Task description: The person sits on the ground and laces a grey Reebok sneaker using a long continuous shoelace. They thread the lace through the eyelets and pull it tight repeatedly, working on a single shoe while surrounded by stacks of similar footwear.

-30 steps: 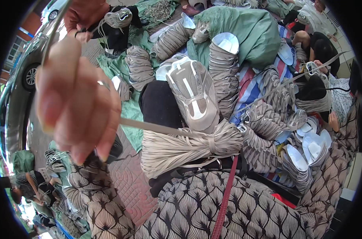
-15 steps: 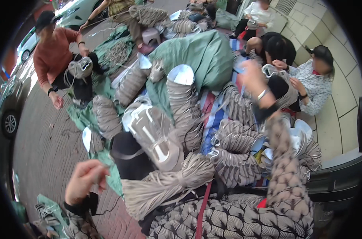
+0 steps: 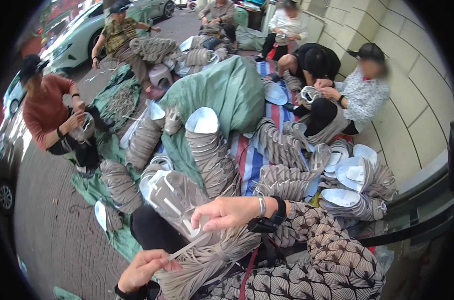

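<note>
Stretched between my hands is a pale flat shoelace. My left hand pinches its lower end between thumb and fingers. My right hand, wearing a silver ring-like bracelet and a black wristband, is closed with curled fingers at the lace's upper end; the exact grip is partly hidden. Just beyond it a grey shoe upper with white stripes leans on my black-clad knee. Across my lap lies a thick tied bundle of grey-beige laces, partly under both hands.
Stacks of nested shoe uppers stand ahead and to the right. A large green sack lies on a striped sheet. Several people sit around, including one in a rust top. Parked cars line the left; a tiled wall is right.
My right hand has come down from the upper right to the shoe upper. The left has moved down and right over the lace bundle. The view has shifted, and the shoelace is now stretched between my hands.
</note>
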A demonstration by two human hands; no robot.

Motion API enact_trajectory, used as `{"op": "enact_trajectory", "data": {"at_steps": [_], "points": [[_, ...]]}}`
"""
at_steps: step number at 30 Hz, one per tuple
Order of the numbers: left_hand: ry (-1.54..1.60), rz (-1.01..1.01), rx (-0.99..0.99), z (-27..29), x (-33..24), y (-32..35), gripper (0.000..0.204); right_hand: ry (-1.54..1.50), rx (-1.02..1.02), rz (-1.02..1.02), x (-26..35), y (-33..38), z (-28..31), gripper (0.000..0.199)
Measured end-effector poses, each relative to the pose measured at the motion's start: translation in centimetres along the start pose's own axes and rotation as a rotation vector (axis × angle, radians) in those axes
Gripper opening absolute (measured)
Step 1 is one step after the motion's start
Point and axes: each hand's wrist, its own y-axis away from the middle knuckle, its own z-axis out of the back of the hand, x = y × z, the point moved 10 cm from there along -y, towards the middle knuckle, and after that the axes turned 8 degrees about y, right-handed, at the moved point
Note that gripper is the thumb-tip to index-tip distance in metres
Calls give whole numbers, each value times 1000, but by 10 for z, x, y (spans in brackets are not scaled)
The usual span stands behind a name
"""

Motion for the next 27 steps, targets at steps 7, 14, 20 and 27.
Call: {"op": "enact_trajectory", "data": {"at_steps": [7, 14, 20, 27], "points": [[-109, -30, -109, 0, -3, -18, 22, 1034, -315, 134, 19, -7, 9, 20], [-906, -397, -351, -26, -58, -24, 23, -380, -63, -146, -30, -42, -64, 18], [-876, -502, -195, -31, -34, -26, 24, -321, 80, -188, -37, -38, -73, 18], [-686, -381, -119, -17, -1, -31, 17, -373, 7, -397, -64, -31, -78, 13]]}}
